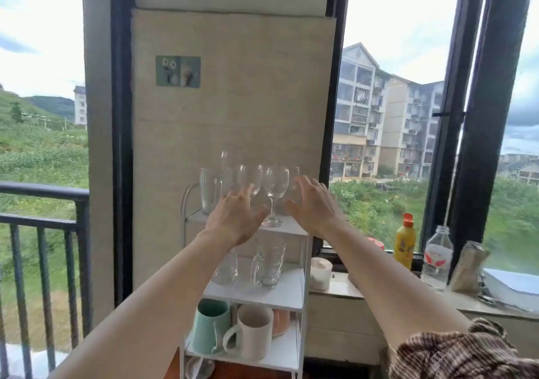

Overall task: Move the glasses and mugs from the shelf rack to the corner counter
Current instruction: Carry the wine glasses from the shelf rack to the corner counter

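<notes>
A: Landmark is the white shelf rack (303,264). Reading left to right. Top shelf?

B: A tall tumbler (209,190) at its left end, then a row of stemmed wine glasses; the clearest wine glass (275,194) stands near the right end, foot flat on the shelf. More stems behind it, count uncertain.

A: Hands?

B: Left hand (234,218) in front of the top shelf, left of that wine glass, fingers spread and loose, holding nothing. Right hand (312,203) at the rack's right end, fingers splayed too, also empty. Whether its fingertips touch the last glass in the row I cannot tell.

A: Lower shelves?

B: Middle shelf: two clear glass mugs (268,264), one partly hidden by the left forearm. Shelf below: a green mug (210,324), a beige mug (252,332), something orange behind them.

A: Right of the rack?

B: The counter (335,288) running along the window. A white lidded cup (320,270), a yellow bottle (405,243), a clear bottle (437,257). No glass or mug from the rack that I can see there.

A: Progress, then?

B: Looks like the very start. Every shelf stocked, nothing lifted; the whole move remains.
</notes>
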Available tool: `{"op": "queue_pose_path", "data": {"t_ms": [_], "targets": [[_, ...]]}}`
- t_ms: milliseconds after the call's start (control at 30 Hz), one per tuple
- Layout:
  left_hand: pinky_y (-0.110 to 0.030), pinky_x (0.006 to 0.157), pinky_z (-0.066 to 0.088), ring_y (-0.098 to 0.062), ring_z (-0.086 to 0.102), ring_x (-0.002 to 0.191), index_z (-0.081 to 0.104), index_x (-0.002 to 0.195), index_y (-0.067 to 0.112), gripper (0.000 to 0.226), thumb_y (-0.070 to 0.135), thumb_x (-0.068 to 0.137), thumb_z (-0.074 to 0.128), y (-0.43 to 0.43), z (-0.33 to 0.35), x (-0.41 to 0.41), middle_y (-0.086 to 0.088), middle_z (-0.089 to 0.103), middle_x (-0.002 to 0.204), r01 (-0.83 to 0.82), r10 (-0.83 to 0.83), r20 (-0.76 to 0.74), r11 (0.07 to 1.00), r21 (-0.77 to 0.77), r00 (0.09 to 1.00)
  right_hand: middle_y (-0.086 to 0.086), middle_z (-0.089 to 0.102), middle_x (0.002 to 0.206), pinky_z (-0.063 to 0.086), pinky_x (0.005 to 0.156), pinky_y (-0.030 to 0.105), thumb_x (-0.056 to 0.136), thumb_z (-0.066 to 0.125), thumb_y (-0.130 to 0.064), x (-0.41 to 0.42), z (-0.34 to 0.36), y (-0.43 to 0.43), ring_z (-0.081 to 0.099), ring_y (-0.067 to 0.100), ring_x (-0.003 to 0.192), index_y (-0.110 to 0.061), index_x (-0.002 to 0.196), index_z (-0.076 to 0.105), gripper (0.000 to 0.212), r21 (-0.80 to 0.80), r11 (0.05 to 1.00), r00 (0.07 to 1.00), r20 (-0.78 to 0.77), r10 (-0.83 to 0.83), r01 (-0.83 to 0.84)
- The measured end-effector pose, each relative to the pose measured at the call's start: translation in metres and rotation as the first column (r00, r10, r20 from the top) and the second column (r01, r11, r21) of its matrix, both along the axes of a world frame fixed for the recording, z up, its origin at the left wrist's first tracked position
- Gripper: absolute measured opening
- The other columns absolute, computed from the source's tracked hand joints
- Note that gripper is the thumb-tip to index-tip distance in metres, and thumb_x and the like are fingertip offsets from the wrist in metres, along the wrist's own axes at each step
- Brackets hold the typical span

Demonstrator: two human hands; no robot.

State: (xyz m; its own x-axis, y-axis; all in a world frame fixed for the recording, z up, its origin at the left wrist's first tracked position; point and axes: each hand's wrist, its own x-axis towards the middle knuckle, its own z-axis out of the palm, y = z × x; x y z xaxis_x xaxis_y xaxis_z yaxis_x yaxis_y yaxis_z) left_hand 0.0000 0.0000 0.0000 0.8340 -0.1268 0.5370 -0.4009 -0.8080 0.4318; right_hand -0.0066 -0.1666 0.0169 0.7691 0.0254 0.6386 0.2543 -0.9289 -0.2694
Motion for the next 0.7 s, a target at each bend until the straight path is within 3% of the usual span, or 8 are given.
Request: {"op": "queue_pose_path", "data": {"t_ms": [100,267,400,500,600,700], "targets": [[-0.041,0.089,0.041,-0.033,0.052,0.114,0.022,0.145,0.018,0.066,0.044,0.089,0.046,-0.009,0.001,0.029,-0.016,0.055,0.128,-0.017,0.022,0.020,0.981,-0.196,1.000,0.009,0.057,0.122,0.040,0.079,0.031,0.088,0.059,-0.034,0.033,0.009,-0.002,0.052,0.020,0.099,-0.010,0.131,0.043,0.052,0.204,0.974,0.995,0.029,0.091,-0.095],[-0.040,0.090,0.038,-0.035,0.050,0.120,0.022,0.146,0.012,0.075,0.052,0.086,0.045,-0.014,-0.006,0.054,-0.015,0.055,0.133,-0.095,0.100,-0.001,0.935,-0.343,0.995,0.007,0.053,0.131,0.042,0.085,0.028,0.084,0.064,-0.040,0.067,0.016,0.005,0.053,0.023,0.110,-0.011,0.136,0.039,0.064,0.417,0.899,0.981,-0.069,0.181,-0.136],[-0.036,0.086,0.037,-0.032,0.054,0.116,0.030,0.142,0.014,0.063,0.044,0.089,0.047,-0.011,-0.007,0.073,-0.012,0.059,0.126,-0.051,0.032,-0.052,0.912,-0.408,0.998,0.000,0.052,0.116,0.033,0.047,0.011,0.083,0.063,-0.039,0.084,0.015,0.007,0.050,0.000,0.069,-0.014,0.141,0.032,0.070,0.497,0.855,0.966,-0.112,0.233,-0.148],[-0.035,0.087,0.042,-0.030,0.056,0.112,0.033,0.141,0.015,0.063,0.041,0.088,0.054,-0.010,-0.005,0.084,-0.011,0.061,0.124,-0.005,-0.036,-0.072,0.868,-0.496,0.997,-0.001,0.052,0.111,0.035,0.051,0.015,0.081,0.067,-0.040,0.092,0.014,0.007,0.051,-0.001,0.070,-0.013,0.141,0.033,0.075,0.549,0.824,0.960,-0.128,0.249,-0.140],[-0.044,0.097,0.047,-0.030,0.060,0.111,0.031,0.143,0.016,0.072,0.040,0.083,0.064,-0.009,-0.004,0.090,-0.011,0.060,0.125,0.031,-0.127,-0.103,0.767,-0.641,0.987,-0.001,0.059,0.112,0.045,0.067,0.022,0.078,0.073,-0.041,0.096,0.013,0.008,0.059,0.013,0.089,-0.012,0.134,0.041,0.070,0.581,0.800,0.955,-0.123,0.269,-0.151],[-0.042,0.090,0.051,-0.028,0.064,0.097,0.035,0.140,0.017,0.071,0.038,0.081,0.069,-0.009,-0.008,0.094,-0.006,0.063,0.107,0.060,-0.166,-0.084,0.709,-0.703,0.982,-0.012,0.058,0.091,0.049,0.064,0.023,0.077,0.075,-0.038,0.094,0.010,0.009,0.064,0.012,0.081,-0.013,0.126,0.049,0.062,0.630,0.759,0.958,-0.086,0.275,-0.161]]}}
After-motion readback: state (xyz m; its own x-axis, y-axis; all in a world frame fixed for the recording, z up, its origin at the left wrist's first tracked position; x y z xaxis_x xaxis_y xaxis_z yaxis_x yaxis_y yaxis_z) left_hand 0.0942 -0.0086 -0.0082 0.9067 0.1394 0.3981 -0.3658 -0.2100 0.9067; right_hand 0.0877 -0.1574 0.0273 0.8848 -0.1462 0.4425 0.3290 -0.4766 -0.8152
